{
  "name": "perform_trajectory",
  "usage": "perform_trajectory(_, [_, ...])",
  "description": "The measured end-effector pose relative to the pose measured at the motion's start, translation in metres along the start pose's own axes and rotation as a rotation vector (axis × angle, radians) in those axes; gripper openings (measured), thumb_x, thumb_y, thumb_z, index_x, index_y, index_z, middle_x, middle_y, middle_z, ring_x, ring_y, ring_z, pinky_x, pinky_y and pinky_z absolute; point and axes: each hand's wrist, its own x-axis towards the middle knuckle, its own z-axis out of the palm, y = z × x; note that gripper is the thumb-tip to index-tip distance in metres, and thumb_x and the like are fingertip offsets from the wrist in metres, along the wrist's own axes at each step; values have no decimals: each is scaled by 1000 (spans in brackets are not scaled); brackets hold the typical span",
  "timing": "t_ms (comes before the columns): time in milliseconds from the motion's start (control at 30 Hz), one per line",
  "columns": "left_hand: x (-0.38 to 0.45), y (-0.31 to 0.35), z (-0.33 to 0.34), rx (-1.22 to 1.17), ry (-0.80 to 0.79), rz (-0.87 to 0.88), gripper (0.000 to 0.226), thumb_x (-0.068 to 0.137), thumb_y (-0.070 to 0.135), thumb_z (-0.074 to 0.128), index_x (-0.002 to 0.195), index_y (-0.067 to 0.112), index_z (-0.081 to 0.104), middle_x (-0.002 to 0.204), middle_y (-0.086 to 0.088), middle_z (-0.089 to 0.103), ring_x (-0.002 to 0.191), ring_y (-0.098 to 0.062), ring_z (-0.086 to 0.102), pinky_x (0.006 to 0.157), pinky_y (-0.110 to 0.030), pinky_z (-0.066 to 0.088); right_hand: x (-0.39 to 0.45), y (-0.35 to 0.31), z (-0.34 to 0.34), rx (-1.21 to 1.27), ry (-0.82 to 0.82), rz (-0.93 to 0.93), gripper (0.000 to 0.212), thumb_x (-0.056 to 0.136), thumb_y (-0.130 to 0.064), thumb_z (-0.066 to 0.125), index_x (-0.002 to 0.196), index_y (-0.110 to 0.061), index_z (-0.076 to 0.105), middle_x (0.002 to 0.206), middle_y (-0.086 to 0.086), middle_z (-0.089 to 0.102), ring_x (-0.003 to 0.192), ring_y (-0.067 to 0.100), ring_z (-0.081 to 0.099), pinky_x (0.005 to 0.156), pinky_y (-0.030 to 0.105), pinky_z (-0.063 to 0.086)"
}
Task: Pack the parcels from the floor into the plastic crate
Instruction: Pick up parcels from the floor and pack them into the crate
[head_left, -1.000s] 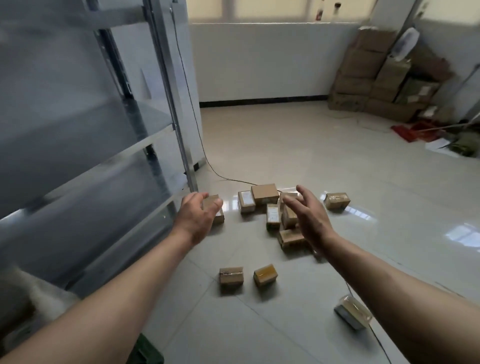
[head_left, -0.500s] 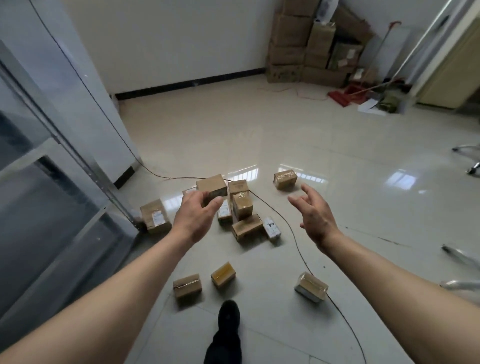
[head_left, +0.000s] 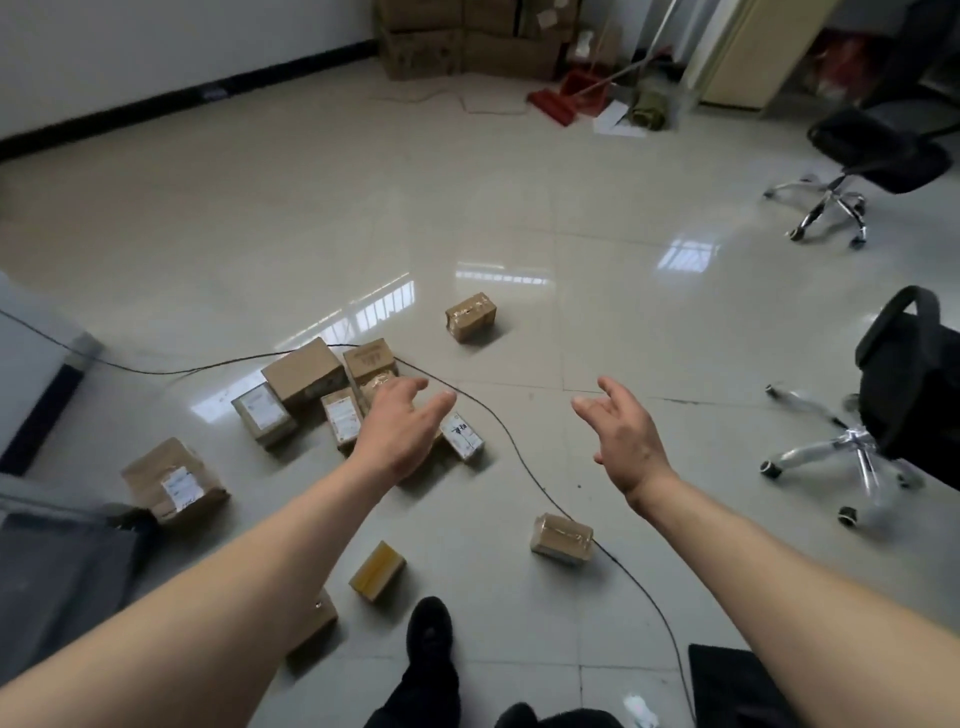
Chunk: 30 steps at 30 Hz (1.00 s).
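Observation:
Several small cardboard parcels lie scattered on the tiled floor. A cluster (head_left: 304, 375) sits at centre left, and my left hand (head_left: 401, 427) hovers over its right side with fingers stretched out, holding nothing. One parcel (head_left: 471, 315) lies alone further back. Another taped parcel (head_left: 562, 537) rests below my right hand (head_left: 621, 432), which is spread open in the air. A yellow-topped parcel (head_left: 377, 570) lies near my shoe, and a larger labelled parcel (head_left: 174, 481) at the left. No plastic crate shows clearly in view.
A black cable (head_left: 524, 467) snakes across the floor through the parcels. Two office chairs (head_left: 878, 156) (head_left: 914, 395) stand at the right. Stacked cardboard boxes (head_left: 467, 41) and a red broom (head_left: 566, 98) fill the far corner. A metal shelf base (head_left: 47, 551) is at the left. My black shoe (head_left: 428, 629) is at the bottom.
The view has swung right and down, away from the metal shelf. Both hands stay empty and outstretched, and my left hand now hangs over the parcel cluster. My foot has stepped forward.

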Motion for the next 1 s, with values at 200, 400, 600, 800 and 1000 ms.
perform_trajectory(200, [46,-3,56,51,-126,-44,64,90,57,52,139,15,50,146,-4,45,127,-21,48,108,-40,39,40,42,-12,35,33,114,91,69,-56,60,151,-23,38,149,9,47,137,18,44,112,53,38])
perform_trajectory(400, [95,-42,149,115,-207,-128,73,73,74,45,124,25,62,128,-1,59,111,-21,58,100,-47,47,100,126,-13,48,16,223,94,66,-59,61,150,-23,39,146,8,50,135,17,46,111,53,39])
perform_trajectory(600, [132,-104,272,141,-303,-225,69,85,62,50,138,18,51,147,-5,46,130,-23,48,109,-38,37,168,259,-11,59,2,361,95,64,-60,61,150,-25,39,146,6,50,134,17,47,112,52,38])
perform_trajectory(800, [172,-192,407,176,-377,-309,63,91,53,52,139,14,50,149,-4,43,133,-20,44,103,-27,31,227,417,-11,3,1,468,71,90,-41,66,152,-20,38,152,7,44,139,18,41,111,29,30])
perform_trajectory(1000, [200,-268,520,122,-479,-397,64,91,52,52,142,15,46,152,-2,38,136,-20,41,107,-30,31,276,553,5,-50,30,555,71,90,-43,65,151,-23,37,156,2,39,143,19,36,118,40,28])
